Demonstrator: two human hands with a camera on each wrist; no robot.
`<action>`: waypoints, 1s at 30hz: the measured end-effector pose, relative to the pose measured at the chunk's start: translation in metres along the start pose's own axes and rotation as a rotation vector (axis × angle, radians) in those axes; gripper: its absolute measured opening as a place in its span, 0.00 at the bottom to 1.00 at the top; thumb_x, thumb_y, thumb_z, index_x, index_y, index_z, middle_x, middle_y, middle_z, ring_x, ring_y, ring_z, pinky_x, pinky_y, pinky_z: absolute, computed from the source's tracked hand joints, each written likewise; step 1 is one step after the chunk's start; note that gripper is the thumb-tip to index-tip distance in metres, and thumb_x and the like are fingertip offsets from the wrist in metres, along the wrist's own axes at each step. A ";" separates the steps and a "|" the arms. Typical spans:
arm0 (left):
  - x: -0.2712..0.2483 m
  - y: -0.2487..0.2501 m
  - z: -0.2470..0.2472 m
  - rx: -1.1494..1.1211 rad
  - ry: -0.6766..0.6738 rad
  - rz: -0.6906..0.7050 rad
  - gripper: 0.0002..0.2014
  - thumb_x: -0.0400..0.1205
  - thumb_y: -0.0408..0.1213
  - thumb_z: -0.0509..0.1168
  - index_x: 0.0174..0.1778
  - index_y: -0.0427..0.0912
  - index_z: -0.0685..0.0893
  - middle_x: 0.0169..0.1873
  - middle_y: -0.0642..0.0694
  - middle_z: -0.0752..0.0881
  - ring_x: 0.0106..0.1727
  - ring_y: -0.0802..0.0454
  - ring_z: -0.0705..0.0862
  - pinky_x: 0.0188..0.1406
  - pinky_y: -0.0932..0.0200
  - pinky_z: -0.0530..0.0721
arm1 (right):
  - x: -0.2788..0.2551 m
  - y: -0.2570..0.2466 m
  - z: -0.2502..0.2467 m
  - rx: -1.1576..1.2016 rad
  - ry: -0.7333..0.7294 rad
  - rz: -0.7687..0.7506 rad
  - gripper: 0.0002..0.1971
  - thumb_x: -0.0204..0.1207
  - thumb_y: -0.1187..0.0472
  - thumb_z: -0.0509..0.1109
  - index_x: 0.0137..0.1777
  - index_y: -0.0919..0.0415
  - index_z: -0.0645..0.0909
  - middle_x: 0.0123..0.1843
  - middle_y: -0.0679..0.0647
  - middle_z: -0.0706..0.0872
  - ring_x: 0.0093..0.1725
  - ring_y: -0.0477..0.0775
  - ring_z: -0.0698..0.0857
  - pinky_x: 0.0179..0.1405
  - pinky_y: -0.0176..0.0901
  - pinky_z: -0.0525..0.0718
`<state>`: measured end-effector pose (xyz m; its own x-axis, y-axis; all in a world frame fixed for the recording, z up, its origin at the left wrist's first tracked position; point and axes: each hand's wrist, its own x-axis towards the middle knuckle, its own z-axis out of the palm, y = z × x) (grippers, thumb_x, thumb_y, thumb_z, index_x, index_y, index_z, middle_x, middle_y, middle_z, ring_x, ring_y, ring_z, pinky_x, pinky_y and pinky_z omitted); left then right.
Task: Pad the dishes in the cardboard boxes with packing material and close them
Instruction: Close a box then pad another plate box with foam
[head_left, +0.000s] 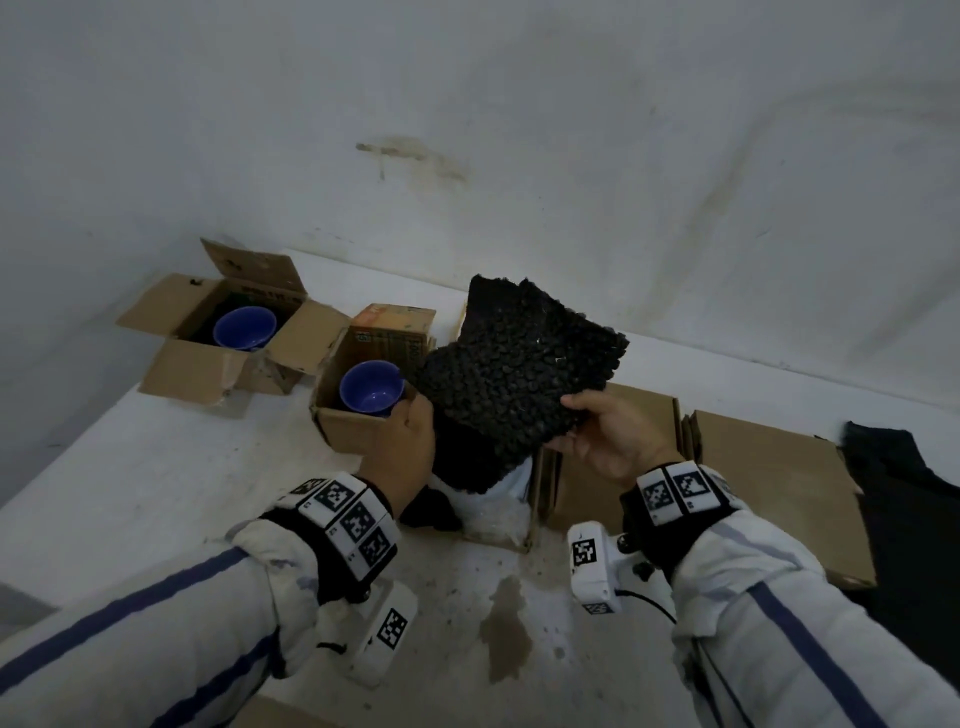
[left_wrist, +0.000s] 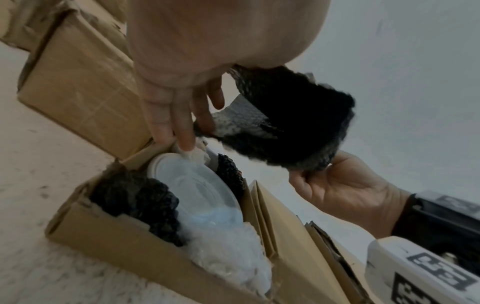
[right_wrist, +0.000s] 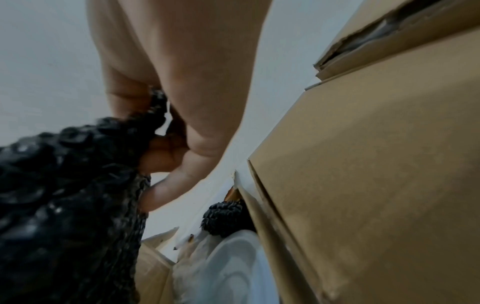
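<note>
Padding, a black bubbly sheet, hangs between our left hand and right hand, both pinching its edges. Below our grip the plate stands in its box; we should lower the sheet slowly beside it.

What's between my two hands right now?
A sheet of black bubble wrap, held up by both: the left hand at one edge, the right hand pinching the other. The head view shows it best.
</note>
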<state>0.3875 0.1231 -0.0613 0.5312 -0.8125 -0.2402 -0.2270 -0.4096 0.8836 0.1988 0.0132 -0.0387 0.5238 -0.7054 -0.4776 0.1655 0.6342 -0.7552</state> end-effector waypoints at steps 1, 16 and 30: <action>0.001 -0.001 0.000 -0.074 0.002 -0.029 0.25 0.83 0.57 0.47 0.58 0.40 0.77 0.59 0.34 0.82 0.64 0.35 0.80 0.66 0.38 0.78 | 0.001 -0.001 -0.001 -0.054 0.035 0.057 0.11 0.82 0.71 0.54 0.55 0.66 0.77 0.50 0.60 0.85 0.47 0.57 0.87 0.33 0.50 0.91; 0.000 -0.008 -0.010 0.319 -0.164 -0.013 0.20 0.75 0.31 0.69 0.56 0.40 0.66 0.44 0.40 0.82 0.43 0.44 0.84 0.42 0.46 0.86 | 0.039 0.030 0.009 -0.901 0.350 -0.073 0.21 0.69 0.60 0.76 0.61 0.64 0.76 0.56 0.60 0.84 0.52 0.60 0.84 0.56 0.53 0.83; 0.005 -0.012 -0.011 0.712 -0.119 0.689 0.07 0.81 0.37 0.61 0.47 0.44 0.84 0.41 0.45 0.80 0.40 0.45 0.80 0.37 0.49 0.81 | 0.048 0.042 0.027 -1.355 0.363 -0.186 0.47 0.71 0.58 0.77 0.82 0.57 0.48 0.78 0.66 0.64 0.70 0.64 0.75 0.64 0.50 0.77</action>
<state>0.4022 0.1287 -0.0688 0.0226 -0.9867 0.1611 -0.9120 0.0456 0.4077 0.2528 0.0145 -0.0810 0.3083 -0.9164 -0.2553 -0.8200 -0.1199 -0.5597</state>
